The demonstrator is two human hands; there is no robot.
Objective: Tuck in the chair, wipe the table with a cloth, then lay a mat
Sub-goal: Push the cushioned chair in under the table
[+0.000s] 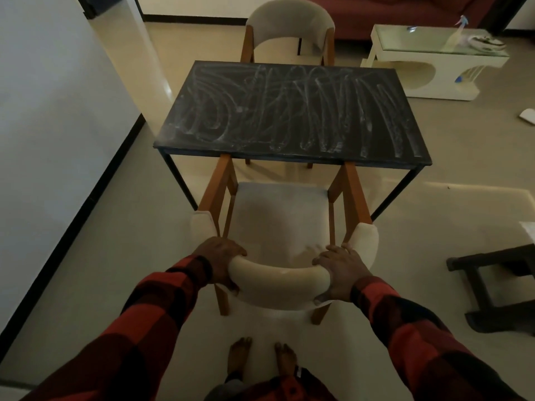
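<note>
The left hand [221, 260] and right hand [338, 270] each gripped the curved back of the chair [278, 277], spaced wide, likely to push it squarely. Ahead of them its front legs just reached under the table [289, 111], whose dark top was smeared white. Beyond stood a second chair [291, 24]; no cloth or mat could be made out.

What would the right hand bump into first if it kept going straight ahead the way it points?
Probably nothing of its own: the right hand grips the chair backrest, pointing toward the table. The chair's front arms, already at the table's near edge, lead the way; depth is unclear.
</note>
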